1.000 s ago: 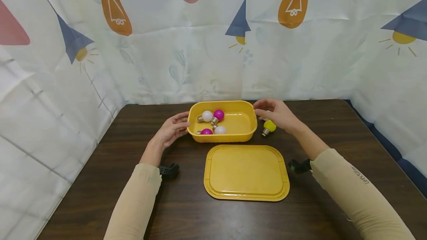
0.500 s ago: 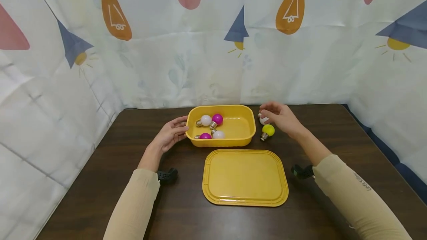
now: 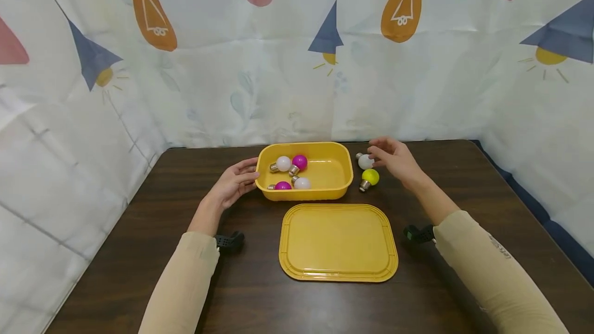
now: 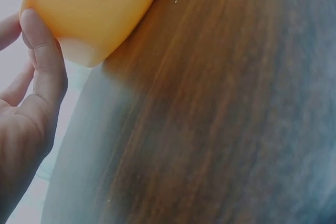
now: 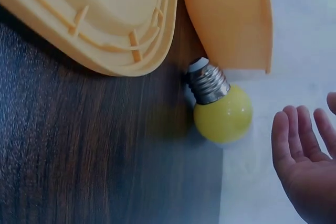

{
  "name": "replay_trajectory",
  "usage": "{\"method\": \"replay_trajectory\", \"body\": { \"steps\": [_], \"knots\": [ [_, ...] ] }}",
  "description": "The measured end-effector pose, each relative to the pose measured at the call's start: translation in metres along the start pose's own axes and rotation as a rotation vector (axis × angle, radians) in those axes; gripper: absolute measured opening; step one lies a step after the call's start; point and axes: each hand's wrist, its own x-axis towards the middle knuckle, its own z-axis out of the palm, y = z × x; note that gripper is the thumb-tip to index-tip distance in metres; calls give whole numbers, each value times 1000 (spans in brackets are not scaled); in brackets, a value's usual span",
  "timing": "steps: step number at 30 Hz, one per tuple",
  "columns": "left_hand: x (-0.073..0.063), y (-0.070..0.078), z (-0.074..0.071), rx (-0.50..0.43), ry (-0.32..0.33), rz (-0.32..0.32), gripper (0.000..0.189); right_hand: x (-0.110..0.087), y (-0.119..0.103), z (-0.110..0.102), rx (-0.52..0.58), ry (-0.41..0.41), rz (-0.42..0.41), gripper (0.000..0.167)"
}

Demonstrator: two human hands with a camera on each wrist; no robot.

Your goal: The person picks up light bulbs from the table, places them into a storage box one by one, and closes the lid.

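My left hand (image 3: 234, 182) holds the left end of a yellow plastic box (image 3: 331, 194), its thumb at the rim. In the left wrist view the fingertips meet the edge of the box (image 4: 97, 11). Inside lie two white bulbs (image 3: 283, 163) and two magenta bulbs (image 3: 299, 162), all with metal screw bases. My right hand (image 3: 396, 163) hovers with loosely bent fingers beside a white bulb (image 3: 364, 161) on the table; its fingertips overlap that bulb's right side. Closer to me lies a yellow bulb (image 3: 370, 176), screw base toward me. The right wrist view shows nothing in the palm.
A flat yellow lid (image 3: 339, 244) with a raised rim lies in front of the box. Everything stands on a dark wood-grain table (image 3: 250, 293). A white printed curtain (image 3: 278, 92) rises right behind the table's far edge.
My right hand has left the box's right end and moved right, uncovering the white bulb on the table. My left hand has stayed at the box's left end.
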Motion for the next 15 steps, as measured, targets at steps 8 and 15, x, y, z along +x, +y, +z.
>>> {"method": "replay_trajectory", "body": {
  "steps": [8, 15],
  "knots": [
    [-1, 0, -1, -5, 11, 5, 57, 8, 12, -1, 39, 79, 23, 44],
    [0, 0, 2, -16, 6, 17, 60, 10, 17, -1, 13, 97, 64, 46]
  ]
}}
